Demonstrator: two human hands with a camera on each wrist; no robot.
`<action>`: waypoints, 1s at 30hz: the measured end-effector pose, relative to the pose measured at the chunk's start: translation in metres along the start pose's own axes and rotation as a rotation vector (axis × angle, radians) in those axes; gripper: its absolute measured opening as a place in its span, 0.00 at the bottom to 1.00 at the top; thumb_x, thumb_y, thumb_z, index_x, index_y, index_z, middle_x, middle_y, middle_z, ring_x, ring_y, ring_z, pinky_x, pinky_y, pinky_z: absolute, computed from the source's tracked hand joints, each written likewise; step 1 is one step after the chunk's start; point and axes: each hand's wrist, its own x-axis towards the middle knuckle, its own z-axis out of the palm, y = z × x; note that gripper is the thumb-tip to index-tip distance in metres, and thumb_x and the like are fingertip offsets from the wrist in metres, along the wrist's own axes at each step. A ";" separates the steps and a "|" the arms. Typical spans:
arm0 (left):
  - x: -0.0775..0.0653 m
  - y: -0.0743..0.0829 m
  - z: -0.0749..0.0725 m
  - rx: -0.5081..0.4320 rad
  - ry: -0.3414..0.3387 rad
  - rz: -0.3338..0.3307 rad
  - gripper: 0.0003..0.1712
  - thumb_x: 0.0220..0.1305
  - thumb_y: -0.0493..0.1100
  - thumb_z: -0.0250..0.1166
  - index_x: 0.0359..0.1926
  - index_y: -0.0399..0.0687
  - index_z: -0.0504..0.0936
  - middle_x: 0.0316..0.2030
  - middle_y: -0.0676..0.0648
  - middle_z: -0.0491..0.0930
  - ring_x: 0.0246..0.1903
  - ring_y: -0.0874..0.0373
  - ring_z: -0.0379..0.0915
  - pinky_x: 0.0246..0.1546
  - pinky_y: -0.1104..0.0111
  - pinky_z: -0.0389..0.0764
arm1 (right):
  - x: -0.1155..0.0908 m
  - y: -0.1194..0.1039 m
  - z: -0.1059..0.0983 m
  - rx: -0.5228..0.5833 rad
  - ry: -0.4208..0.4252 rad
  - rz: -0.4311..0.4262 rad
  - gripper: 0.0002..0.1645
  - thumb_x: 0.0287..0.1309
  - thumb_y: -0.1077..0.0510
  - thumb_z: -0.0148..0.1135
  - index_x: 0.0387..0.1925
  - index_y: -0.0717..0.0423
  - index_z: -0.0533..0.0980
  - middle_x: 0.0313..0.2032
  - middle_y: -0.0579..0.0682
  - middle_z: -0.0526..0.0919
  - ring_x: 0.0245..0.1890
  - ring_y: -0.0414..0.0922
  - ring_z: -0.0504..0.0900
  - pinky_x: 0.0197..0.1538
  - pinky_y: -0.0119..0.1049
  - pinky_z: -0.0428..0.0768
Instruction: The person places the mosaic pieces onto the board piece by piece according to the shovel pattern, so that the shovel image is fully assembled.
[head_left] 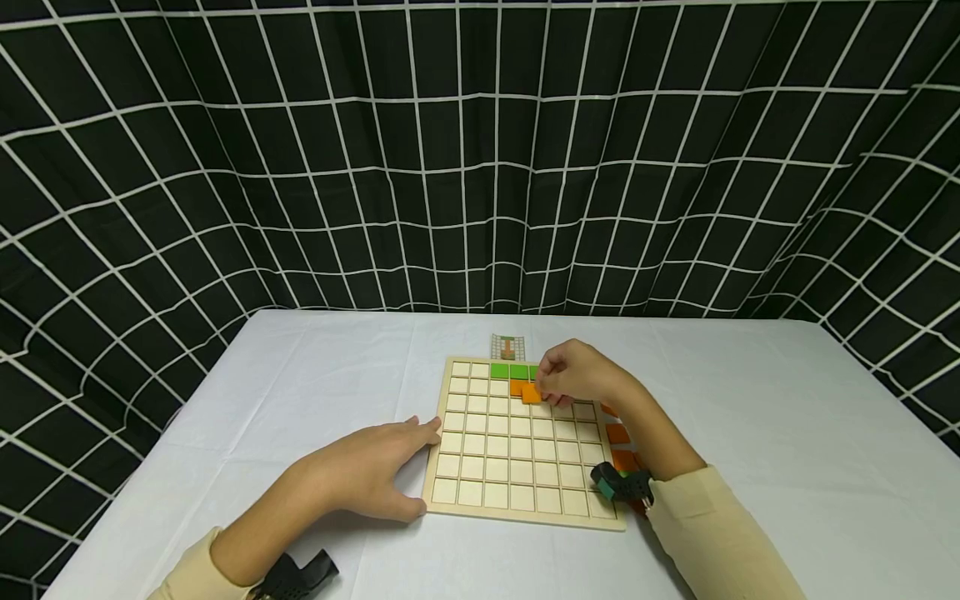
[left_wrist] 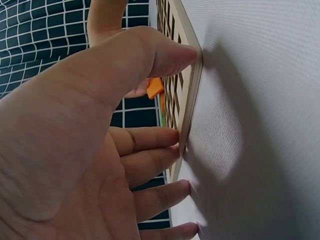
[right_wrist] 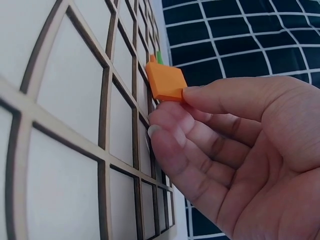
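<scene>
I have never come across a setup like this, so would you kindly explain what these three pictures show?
There is no robot here: a person works with two bare hands. The wide picture comes from a camera on the head, looking forward and down; the other two come from cameras on the wrists, each watching its own hand.

On the white tabletop lies a wooden grid board. Near its far edge are green tiles and a flat orange tile. A small card lies just beyond, and loose tiles lie along the right side, partly hidden by the forearm.

The left hand touches the board's left edge, while the right hand pinches another orange tile over the grid. A black curtain with white lines hangs behind.
</scene>
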 end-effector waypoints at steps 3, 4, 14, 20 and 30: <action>0.000 0.000 0.000 -0.005 -0.003 -0.009 0.45 0.50 0.51 0.71 0.69 0.40 0.71 0.71 0.41 0.66 0.70 0.44 0.61 0.67 0.51 0.66 | 0.001 0.000 0.002 0.003 0.005 0.008 0.04 0.63 0.66 0.62 0.31 0.63 0.81 0.27 0.56 0.84 0.27 0.50 0.84 0.34 0.40 0.86; 0.000 0.000 -0.001 -0.008 -0.004 -0.013 0.45 0.50 0.52 0.71 0.69 0.41 0.71 0.71 0.42 0.66 0.70 0.44 0.61 0.67 0.51 0.66 | 0.001 0.000 0.002 0.005 0.006 0.008 0.04 0.62 0.66 0.62 0.32 0.63 0.81 0.27 0.56 0.84 0.27 0.50 0.83 0.34 0.40 0.86; 0.001 -0.001 -0.004 -0.023 -0.014 -0.001 0.42 0.51 0.54 0.74 0.66 0.42 0.75 0.70 0.45 0.67 0.69 0.45 0.62 0.67 0.51 0.66 | 0.000 -0.005 0.006 -0.013 0.008 0.002 0.05 0.62 0.65 0.63 0.31 0.63 0.81 0.25 0.55 0.84 0.25 0.50 0.83 0.32 0.41 0.85; 0.002 -0.003 -0.003 -0.011 0.008 0.002 0.38 0.57 0.54 0.71 0.66 0.44 0.76 0.69 0.46 0.70 0.68 0.45 0.65 0.65 0.51 0.68 | -0.001 -0.008 0.008 -0.024 -0.004 0.007 0.07 0.64 0.64 0.62 0.30 0.64 0.81 0.25 0.55 0.83 0.26 0.49 0.82 0.34 0.41 0.86; 0.002 -0.003 -0.004 0.020 0.033 0.057 0.30 0.57 0.52 0.74 0.59 0.45 0.81 0.66 0.44 0.73 0.64 0.43 0.69 0.63 0.51 0.71 | -0.001 -0.009 0.010 -0.054 -0.033 -0.024 0.07 0.63 0.64 0.63 0.29 0.63 0.81 0.22 0.55 0.81 0.22 0.47 0.78 0.32 0.39 0.84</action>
